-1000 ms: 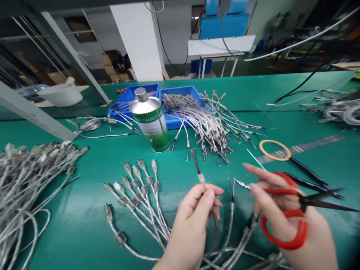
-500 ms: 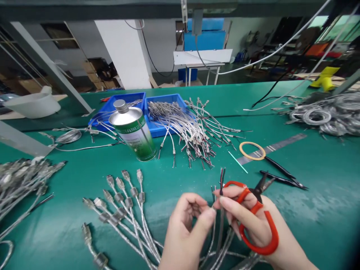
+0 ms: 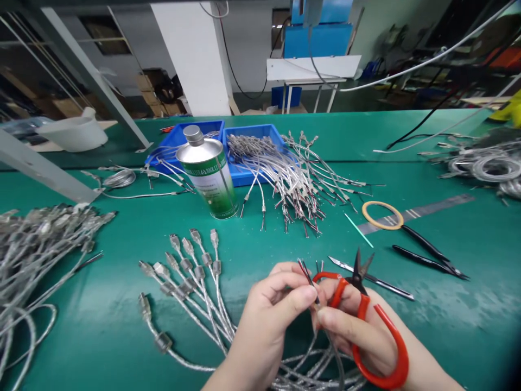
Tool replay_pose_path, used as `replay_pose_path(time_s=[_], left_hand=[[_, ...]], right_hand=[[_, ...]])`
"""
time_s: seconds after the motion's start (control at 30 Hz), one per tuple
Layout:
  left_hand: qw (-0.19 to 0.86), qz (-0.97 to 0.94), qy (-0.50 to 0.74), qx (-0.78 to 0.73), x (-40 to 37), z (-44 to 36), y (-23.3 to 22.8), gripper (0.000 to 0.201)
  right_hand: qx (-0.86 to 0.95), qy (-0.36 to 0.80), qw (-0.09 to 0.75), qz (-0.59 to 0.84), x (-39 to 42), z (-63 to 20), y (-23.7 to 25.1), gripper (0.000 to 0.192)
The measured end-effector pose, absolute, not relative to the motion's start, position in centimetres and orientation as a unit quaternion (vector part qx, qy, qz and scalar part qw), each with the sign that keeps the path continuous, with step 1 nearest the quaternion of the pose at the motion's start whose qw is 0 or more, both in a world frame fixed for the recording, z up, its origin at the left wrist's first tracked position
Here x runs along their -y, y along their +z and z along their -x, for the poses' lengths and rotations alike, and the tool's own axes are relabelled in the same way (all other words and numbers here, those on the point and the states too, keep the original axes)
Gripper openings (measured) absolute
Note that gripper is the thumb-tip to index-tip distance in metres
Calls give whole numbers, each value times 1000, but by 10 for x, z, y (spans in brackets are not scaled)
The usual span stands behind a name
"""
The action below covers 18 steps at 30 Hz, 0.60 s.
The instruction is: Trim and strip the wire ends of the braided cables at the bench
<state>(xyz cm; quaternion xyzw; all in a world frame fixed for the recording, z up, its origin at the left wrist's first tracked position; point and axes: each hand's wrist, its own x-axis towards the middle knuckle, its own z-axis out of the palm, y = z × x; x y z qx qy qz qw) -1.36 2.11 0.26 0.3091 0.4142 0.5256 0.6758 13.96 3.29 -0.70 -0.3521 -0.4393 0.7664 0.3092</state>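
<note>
**Cable end held for wire work, scissors parked in the palm**

Fingertips of the left hand pinch the stripped end of a silver braided cable, so that its thin red and dark wires stand upright and fan apart above the thumb. The right hand meets it from the other side: thumb and forefinger pinch the same cable end, while the remaining fingers pass through the red loop handles of the scissors. This grip keeps the short black blades pointing up and away, apparently so the tool stays ready without being set down.

The cable sheath is glossy and woven, and it runs down between the wrists into a loose tangle at the near table edge. Just left of the hands, similar cables with metal plugs lie fanned on the smooth green mat. Beyond them stands a cylindrical tin can with a screw cap.
</note>
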Motion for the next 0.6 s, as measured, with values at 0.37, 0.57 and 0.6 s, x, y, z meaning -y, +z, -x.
replay_pose_path(time_s=[0.37, 0.57, 0.6], left_hand=[[653, -227, 593, -412, -17, 15, 8, 12], [672, -199, 597, -390, -18, 15, 7, 5], [678, -191, 596, -384, -18, 15, 7, 5]], right_hand=[[449, 740, 296, 404, -27, -137, 0, 29], [421, 767, 272, 401, -26, -138, -3, 28], [421, 769, 272, 398, -25, -139, -4, 28]])
